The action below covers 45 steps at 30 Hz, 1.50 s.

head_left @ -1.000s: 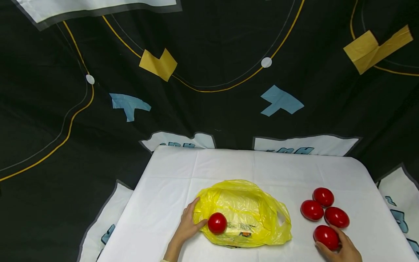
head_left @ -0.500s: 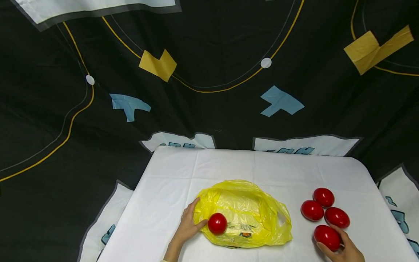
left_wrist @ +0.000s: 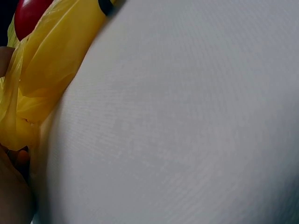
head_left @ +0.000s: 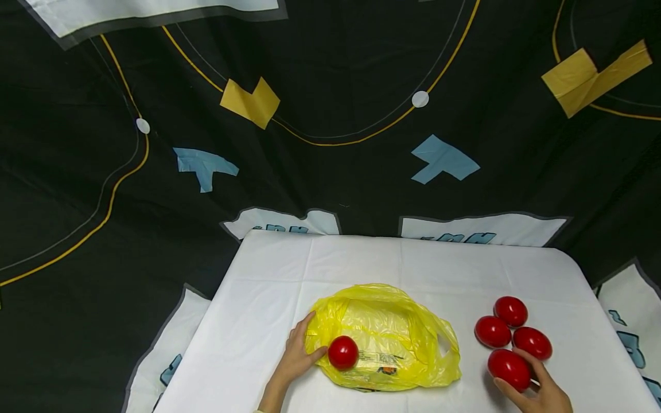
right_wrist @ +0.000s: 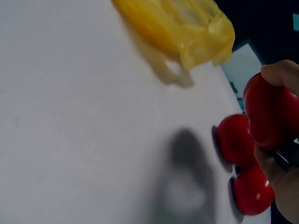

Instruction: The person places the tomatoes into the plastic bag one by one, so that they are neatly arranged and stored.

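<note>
A crinkled yellow plastic bag [head_left: 392, 327] lies on the white table with its mouth open. My left hand [head_left: 298, 350] holds the bag's left rim, its thumb on the inner side and its fingers behind. One shiny red round fruit [head_left: 343, 352] sits in the bag, right by the left thumb. My right hand [head_left: 544, 390] grips another red round fruit [head_left: 508, 369] between thumb and fingers; in the right wrist view this fruit [right_wrist: 271, 112] is raised, with a shadow on the cloth below. The left wrist view catches the bag [left_wrist: 56, 60] and part of the left hand [left_wrist: 11, 191].
Several more red fruits stand in a cluster just beyond the right hand: a far one [head_left: 510, 311], a left one [head_left: 493, 331] and a right one [head_left: 532, 343]. A white cloth covers the table [head_left: 361, 258]. A dark printed curtain [head_left: 330, 178] hangs behind it.
My right hand has lifted its red fruit off the table and shifted it slightly left and away from me. The left hand and the bag have stayed in place.
</note>
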Available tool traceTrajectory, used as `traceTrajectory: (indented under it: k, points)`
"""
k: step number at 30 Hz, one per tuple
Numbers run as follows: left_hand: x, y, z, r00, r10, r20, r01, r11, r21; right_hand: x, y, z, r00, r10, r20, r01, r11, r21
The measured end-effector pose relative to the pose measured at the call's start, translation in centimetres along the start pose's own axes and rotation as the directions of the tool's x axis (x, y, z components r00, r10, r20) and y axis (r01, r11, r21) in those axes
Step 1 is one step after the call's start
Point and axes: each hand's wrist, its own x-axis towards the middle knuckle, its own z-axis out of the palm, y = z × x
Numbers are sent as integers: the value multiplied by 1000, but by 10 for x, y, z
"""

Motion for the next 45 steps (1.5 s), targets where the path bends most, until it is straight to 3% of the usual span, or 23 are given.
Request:
traceTrajectory:
  k: [15, 21, 28, 38, 45]
  points:
    - [-1, -1, 1, 1000, 8, -1, -8, 1000, 4, -22, -39, 15, 992, -118, 32, 119, 993, -7]
    - [-1, -3, 1, 1000, -2, -6, 2, 1000, 2, -28, -57, 27, 972, -235, 27, 235, 972, 15]
    - [-2, -5, 3, 1000, 9, -16, -9, 1000, 23, -28, -78, 47, 951, -308, 39, 305, 951, 58]
    - [1, -5, 2, 1000, 11, -8, -11, 1000, 18, -26, -102, 82, 896, -443, 38, 438, 894, 93]
    - [1, -4, 2, 1000, 6, -7, -5, 1000, 16, -19, -106, 112, 812, -583, 22, 576, 808, 128]
